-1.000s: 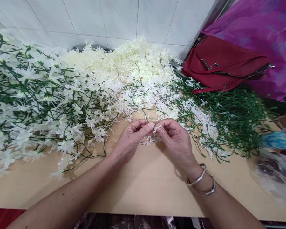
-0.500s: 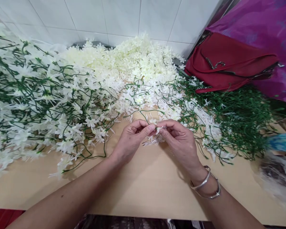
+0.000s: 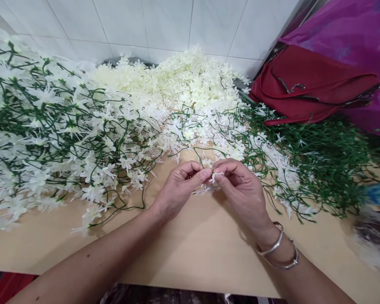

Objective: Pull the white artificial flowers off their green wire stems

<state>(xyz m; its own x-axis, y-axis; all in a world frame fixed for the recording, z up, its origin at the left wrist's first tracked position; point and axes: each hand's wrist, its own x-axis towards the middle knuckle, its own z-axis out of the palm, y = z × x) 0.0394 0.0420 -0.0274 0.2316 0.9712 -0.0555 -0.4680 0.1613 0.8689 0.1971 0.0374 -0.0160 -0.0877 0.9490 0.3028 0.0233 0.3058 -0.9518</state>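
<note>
My left hand (image 3: 177, 190) is closed in a pinch at the middle of the table, at the end of a thin green artificial flower stem (image 3: 199, 155) that curves up and away from its fingertips. My right hand (image 3: 245, 196) meets it from the other side, thumb and fingers pinching a small white artificial flower (image 3: 216, 176). The fingertips of both hands touch or nearly touch, and they hide where stem and flower meet. Just beneath lie white stamen strands (image 3: 206, 190) on the tabletop (image 3: 190, 249).
A big heap of white flowers on green stems (image 3: 66, 126) fills the left. Cream loose petals (image 3: 183, 76) pile against the tiled wall (image 3: 167, 25). At right are green stems (image 3: 329, 164), a red handbag (image 3: 313, 84), a purple bag (image 3: 345, 33) and a clear plastic bag (image 3: 375, 230).
The whole view has shifted slightly, so everything sits a little further right. Both hands keep their pinch together; the white flower in the right fingers shows a bit more clearly.
</note>
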